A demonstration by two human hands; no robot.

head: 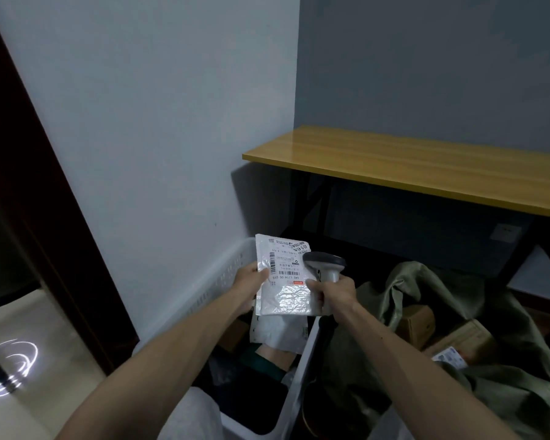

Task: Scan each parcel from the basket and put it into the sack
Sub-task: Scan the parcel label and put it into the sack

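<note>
My left hand (247,289) holds a flat white plastic parcel (283,296) by its left edge, label facing me, above the white basket (223,277). My right hand (334,295) grips a grey-and-white handheld scanner (326,265), its head right in front of the parcel's label. Below, inside the basket, lie another white parcel (277,335) and darker items. To the right stands the open olive-green sack (394,300) with cardboard boxes (419,322) and a labelled parcel (451,357) inside.
A yellow wooden table (410,166) on black legs stands behind the sack, against the grey wall. A dark door frame (45,217) runs down the left. The basket sits in the corner against the left wall.
</note>
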